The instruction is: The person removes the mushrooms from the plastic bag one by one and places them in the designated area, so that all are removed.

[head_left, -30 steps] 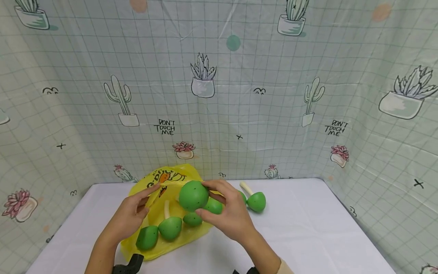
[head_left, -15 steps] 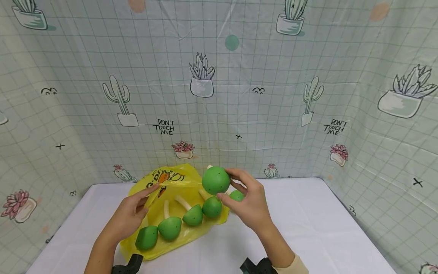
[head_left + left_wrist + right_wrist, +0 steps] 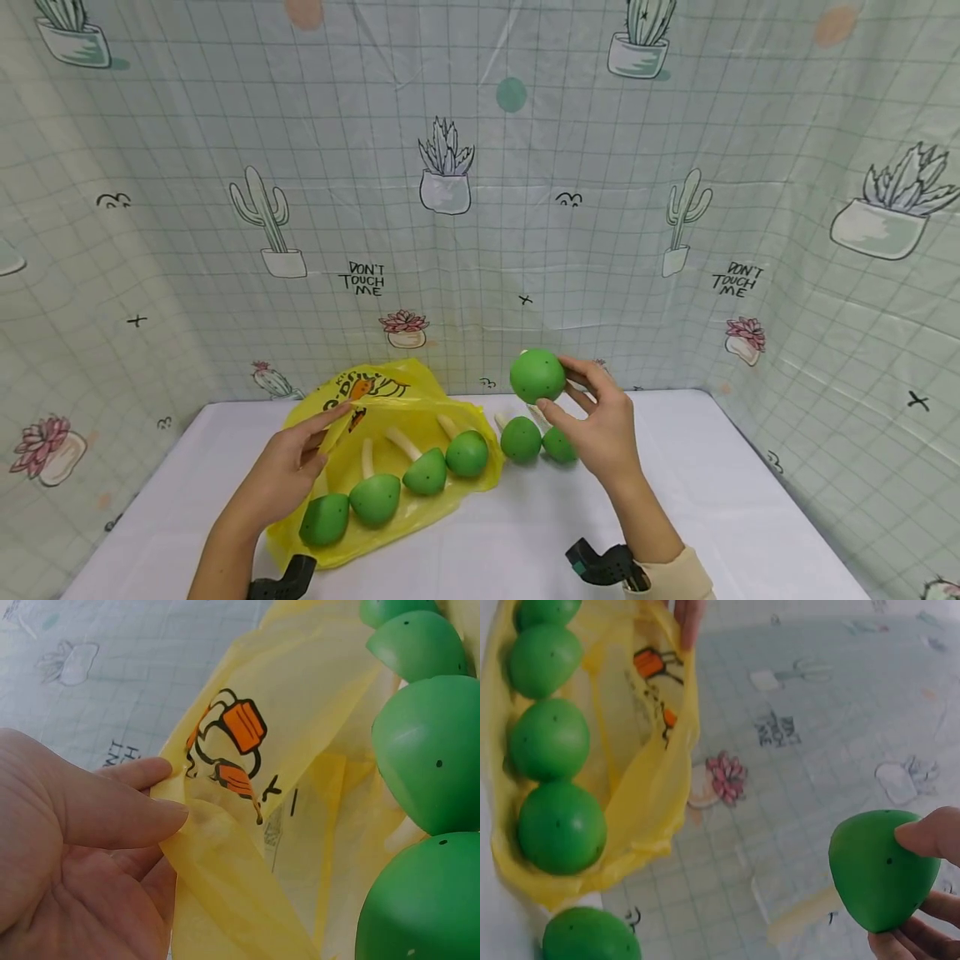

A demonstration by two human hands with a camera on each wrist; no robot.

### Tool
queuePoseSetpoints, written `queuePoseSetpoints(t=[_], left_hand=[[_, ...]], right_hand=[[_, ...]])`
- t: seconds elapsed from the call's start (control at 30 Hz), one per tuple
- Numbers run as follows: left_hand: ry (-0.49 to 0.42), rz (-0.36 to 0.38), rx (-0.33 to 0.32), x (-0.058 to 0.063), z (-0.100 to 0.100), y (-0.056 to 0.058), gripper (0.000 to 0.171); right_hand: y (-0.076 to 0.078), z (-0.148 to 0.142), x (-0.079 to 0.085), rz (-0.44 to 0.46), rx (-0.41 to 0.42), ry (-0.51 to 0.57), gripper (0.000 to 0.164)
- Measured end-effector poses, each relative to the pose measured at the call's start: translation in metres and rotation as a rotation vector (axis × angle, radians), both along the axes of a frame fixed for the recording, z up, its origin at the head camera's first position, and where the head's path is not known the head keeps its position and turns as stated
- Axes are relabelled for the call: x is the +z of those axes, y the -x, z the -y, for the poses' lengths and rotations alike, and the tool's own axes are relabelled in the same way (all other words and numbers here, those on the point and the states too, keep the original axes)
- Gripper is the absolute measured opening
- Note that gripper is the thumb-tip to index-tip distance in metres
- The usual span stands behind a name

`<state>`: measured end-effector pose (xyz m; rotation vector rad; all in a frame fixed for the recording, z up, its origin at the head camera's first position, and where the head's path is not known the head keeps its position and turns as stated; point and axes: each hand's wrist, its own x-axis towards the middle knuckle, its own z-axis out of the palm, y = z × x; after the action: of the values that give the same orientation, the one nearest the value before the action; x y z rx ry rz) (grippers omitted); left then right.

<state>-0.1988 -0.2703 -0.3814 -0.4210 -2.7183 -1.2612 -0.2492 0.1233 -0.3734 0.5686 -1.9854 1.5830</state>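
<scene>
My right hand [image 3: 600, 429] holds a green mushroom-shaped piece [image 3: 537, 376] with small dark dots, its fingertips and thumb around the cap. In the right wrist view its pale stem [image 3: 802, 915] points left. The piece is raised above the right part of the table. My left hand [image 3: 277, 475] pinches the edge of a yellow plastic bag [image 3: 247, 877] between thumb and fingers, keeping its mouth spread. Several more such pieces lie in a row in the bag, among them a green mushroom-shaped piece [image 3: 375, 500] near the left hand.
Just right of the bag, two matching mushroom pieces lie on the white-covered table [image 3: 465, 558]: one [image 3: 521, 440] by the bag's edge and another [image 3: 559, 445] below the right hand. A cactus-print curtain [image 3: 480, 275] surrounds the table's back and sides.
My right hand has carried the held mushroom piece from over the bag to the right and upward, uncovering the row in the bag. My left hand stays at the bag's edge.
</scene>
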Motion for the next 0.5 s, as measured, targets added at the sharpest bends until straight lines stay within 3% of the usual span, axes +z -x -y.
queuePoseSetpoints(t=[0.5], left_hand=[[-0.006, 0.007, -0.014, -0.003, -0.001, 0.002, 0.071]], right_hand=[[0.023, -0.050, -0.027, 0.197, -0.178, 0.043, 0.059]])
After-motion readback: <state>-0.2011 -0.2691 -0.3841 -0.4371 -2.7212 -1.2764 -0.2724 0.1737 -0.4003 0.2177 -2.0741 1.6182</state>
